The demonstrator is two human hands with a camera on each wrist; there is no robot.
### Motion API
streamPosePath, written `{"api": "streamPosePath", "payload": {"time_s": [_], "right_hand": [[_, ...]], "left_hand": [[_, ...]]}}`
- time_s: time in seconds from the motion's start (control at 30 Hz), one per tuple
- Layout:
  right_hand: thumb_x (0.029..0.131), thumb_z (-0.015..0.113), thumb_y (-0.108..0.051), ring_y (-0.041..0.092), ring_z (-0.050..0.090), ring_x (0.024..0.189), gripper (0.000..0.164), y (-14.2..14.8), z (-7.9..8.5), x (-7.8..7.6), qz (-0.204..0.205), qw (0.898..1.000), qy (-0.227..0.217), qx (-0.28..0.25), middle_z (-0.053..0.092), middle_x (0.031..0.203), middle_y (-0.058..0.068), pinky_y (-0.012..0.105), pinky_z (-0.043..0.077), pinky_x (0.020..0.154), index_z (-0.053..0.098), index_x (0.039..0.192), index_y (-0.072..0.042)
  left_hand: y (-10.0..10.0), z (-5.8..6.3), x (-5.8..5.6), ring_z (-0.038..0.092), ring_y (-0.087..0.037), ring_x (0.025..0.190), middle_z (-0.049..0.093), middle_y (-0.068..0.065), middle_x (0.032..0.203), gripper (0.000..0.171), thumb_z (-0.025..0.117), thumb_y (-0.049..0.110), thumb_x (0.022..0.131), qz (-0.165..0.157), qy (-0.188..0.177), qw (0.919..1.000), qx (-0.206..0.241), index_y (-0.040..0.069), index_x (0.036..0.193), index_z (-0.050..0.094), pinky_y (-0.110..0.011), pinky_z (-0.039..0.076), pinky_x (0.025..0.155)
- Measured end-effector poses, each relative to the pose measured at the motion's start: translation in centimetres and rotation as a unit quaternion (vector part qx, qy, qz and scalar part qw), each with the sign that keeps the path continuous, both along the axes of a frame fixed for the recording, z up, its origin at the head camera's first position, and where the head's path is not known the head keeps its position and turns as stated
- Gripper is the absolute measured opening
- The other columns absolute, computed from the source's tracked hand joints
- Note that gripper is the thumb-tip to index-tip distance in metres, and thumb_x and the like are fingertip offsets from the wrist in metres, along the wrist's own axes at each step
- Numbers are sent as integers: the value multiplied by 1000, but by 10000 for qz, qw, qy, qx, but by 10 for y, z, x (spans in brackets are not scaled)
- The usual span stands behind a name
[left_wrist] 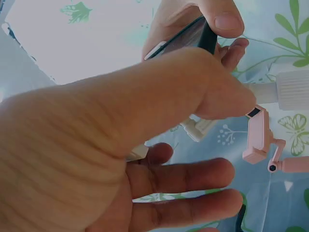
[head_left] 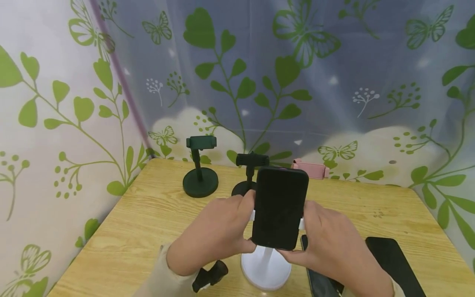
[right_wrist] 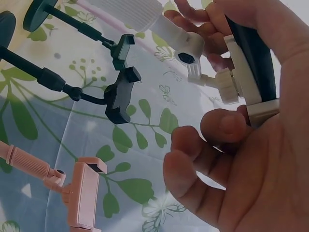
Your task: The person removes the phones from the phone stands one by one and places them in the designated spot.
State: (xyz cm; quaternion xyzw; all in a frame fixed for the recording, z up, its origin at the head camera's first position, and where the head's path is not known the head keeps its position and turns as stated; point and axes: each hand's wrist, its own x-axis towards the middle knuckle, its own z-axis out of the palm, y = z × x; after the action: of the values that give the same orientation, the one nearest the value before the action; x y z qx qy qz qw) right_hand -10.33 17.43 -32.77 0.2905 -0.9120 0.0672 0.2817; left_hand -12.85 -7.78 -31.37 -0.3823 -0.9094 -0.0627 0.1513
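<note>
A black smartphone (head_left: 281, 206) stands nearly upright, its dark screen towards me, in the clamp of a white phone stand (head_left: 265, 270). My left hand (head_left: 217, 229) grips its left edge, thumb near the lower corner. On the opposite edge my right hand (head_left: 330, 235) holds it likewise. From the right wrist view, the white clamp (right_wrist: 244, 72) sits behind the phone (right_wrist: 258, 58), its lower arm next to my right hand (right_wrist: 260, 159), whose fingers curl behind. In the left wrist view my left hand (left_wrist: 159, 106) hides much of the phone.
Behind the phone stand a dark green phone stand (head_left: 200, 181), a black one (head_left: 250, 161) and a pink one (head_left: 311, 170). Another phone (head_left: 393, 264) lies at right on the wooden table (head_left: 148, 222); one more (head_left: 323, 284) lies partly under my right arm. A black object (head_left: 211, 275) shows by my left wrist.
</note>
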Motion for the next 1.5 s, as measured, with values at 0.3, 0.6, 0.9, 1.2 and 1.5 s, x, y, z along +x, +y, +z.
{"api": "streamPosePath", "payload": {"time_s": [0.3,0.6,0.9,1.2,1.5], "right_hand": [[69,82,-75,-5,25,49,85,6,-4,-4,481,9986,212,-91,29,60,-16,16,25,45,52,102,-3],[86,53,-82,-5,23,49,89,9,-6,-9,973,9933,560,-255,26,60,-18,15,22,46,52,114,2],[88,44,-85,-5,17,49,99,9,-10,-14,1137,9886,939,-304,21,58,-17,14,14,47,50,123,8],[87,45,-85,-4,17,48,98,9,-8,-13,1052,9899,894,-317,22,57,-17,14,14,47,52,124,5],[80,61,-83,-7,31,53,108,9,-4,-12,957,9946,78,-402,36,62,-19,15,29,49,43,150,-3]], "left_hand": [[-2,1,-1,43,-1,52,53,14,63,73,85,26,66,-262,-142,9992,266,-5,125,54,-18,30,46],[0,3,2,32,-3,46,36,13,54,77,89,38,64,-64,-31,9999,125,-1,121,55,-21,25,44],[7,-1,2,28,-3,43,32,13,56,82,89,70,60,-117,478,9961,738,8,100,52,-19,22,42],[7,-2,-2,30,-1,43,35,14,55,80,86,74,60,-206,716,9934,869,10,98,56,-18,21,42],[-15,2,-21,53,3,61,63,14,75,13,67,28,98,-1412,-1281,9531,2350,17,92,62,-19,47,56]]}}
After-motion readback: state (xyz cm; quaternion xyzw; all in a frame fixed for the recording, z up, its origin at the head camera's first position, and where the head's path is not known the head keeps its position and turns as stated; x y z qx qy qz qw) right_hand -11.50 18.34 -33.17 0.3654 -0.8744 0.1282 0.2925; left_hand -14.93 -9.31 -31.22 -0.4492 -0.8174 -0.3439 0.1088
